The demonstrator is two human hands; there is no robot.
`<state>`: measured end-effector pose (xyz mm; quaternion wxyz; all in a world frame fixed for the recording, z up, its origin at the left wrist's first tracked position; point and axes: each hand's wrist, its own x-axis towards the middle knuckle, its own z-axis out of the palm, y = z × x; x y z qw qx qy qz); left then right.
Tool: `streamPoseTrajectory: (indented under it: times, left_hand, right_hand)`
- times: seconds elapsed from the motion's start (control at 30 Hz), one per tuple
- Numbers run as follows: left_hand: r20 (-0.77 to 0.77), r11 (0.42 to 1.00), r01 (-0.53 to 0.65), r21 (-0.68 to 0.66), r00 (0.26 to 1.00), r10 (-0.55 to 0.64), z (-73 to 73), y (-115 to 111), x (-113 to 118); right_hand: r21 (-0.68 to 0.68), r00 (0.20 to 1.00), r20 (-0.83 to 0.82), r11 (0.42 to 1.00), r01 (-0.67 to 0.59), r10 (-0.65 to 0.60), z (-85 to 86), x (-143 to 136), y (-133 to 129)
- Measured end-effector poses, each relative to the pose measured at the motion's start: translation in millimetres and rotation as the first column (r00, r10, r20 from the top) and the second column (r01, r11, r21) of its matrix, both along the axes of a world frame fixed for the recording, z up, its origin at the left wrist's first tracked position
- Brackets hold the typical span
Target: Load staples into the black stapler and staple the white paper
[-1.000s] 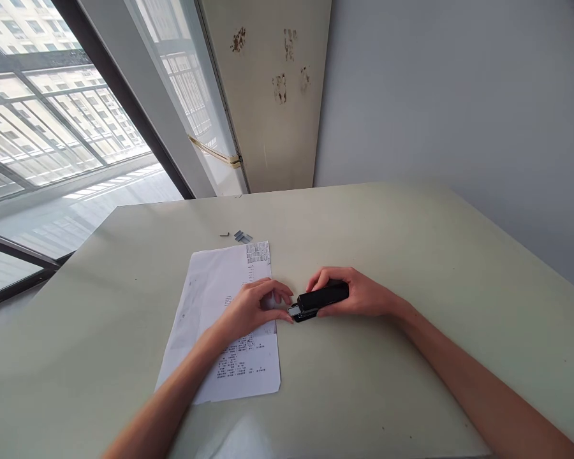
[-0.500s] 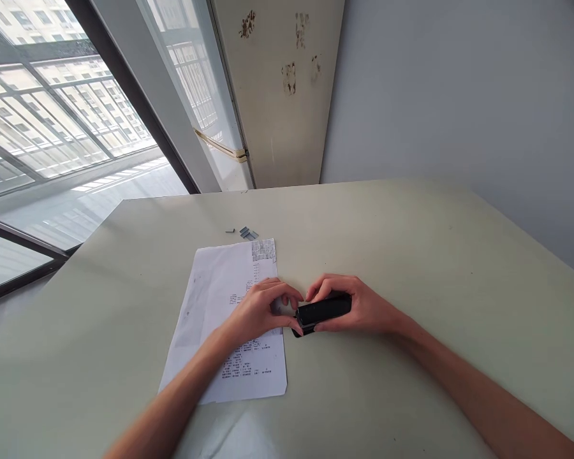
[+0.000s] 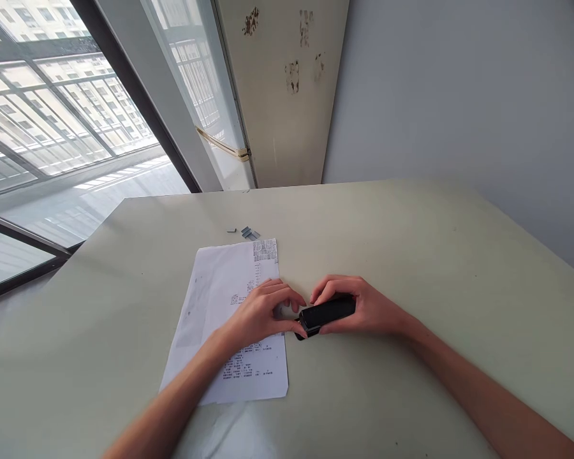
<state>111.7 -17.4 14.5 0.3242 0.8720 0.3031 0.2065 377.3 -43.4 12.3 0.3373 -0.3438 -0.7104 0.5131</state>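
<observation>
A black stapler (image 3: 327, 312) lies over the table just right of the printed paper sheet (image 3: 205, 319). Wrapped round its right end is my right hand (image 3: 358, 306), fingers along the far side and thumb along the near side. My left hand (image 3: 268, 309) reaches over the sheet to the stapler's left end. Its thumb presses on the near corner there, and its curved fingertips come close to the far corner. Whether anything small sits between the left fingers cannot be made out. Part of the sheet's print is hidden under my left hand and forearm.
Several strips of staples (image 3: 250, 233) lie beyond the sheet's top edge, with a small separate piece (image 3: 231, 230) to their left. The pale table (image 3: 411, 236) reaches toward a cabinet-like panel (image 3: 287, 127) and a grey wall (image 3: 459, 95). Glazed windows (image 3: 67, 102) stand at the left.
Both hands and the stapler appear very slightly farther right, much as the whole view has shifted. The grip of each hand looks the same.
</observation>
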Motion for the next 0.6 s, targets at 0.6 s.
streamPoseTrajectory:
  times: [0.6]
  left_hand:
    - [-0.352, 0.864, -0.33, 0.381, 0.812, 0.466, 5.0, 55.0, -67.3]
  right_hand:
    - [0.041, 0.977, 0.107, 0.983, 0.181, -0.184, 7.0, 18.3, 6.8]
